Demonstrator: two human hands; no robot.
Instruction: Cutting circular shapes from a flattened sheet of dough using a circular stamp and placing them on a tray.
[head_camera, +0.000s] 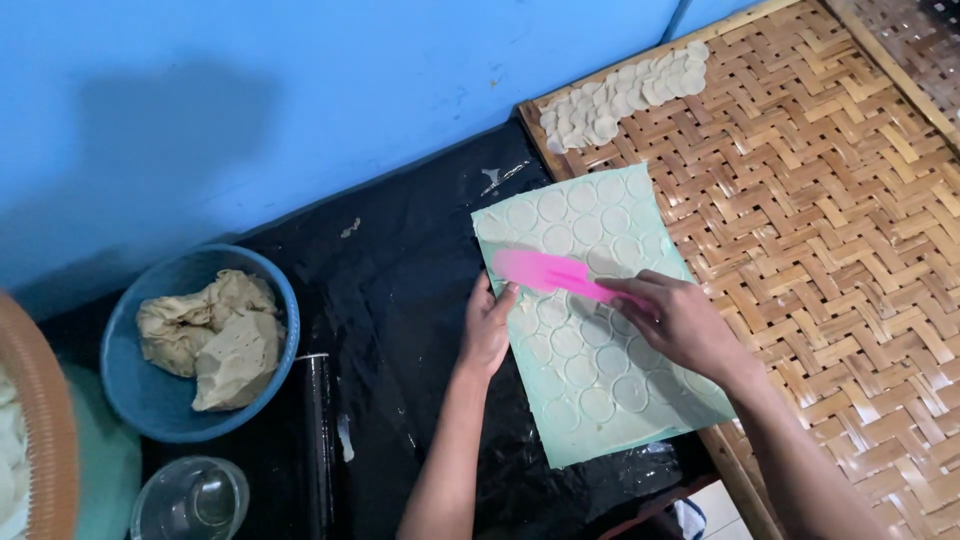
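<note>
A pale green sheet (640, 425) lies on a black plastic-covered surface (400, 300), covered with several round dough discs (597, 404). My right hand (680, 325) grips a pink flat scraper (545, 272), whose blade rests across the sheet's upper middle. My left hand (487, 330) presses on the sheet's left edge, fingers close together, next to the scraper's tip.
A woven bamboo tray (820, 220) lies to the right, with a pile of cut dough discs (620, 95) at its far corner. A blue bowl (130, 400) with dough scraps sits at left. A glass bowl (190, 500), a dark rolling pin (318, 440) and a blue wall (300, 90) are nearby.
</note>
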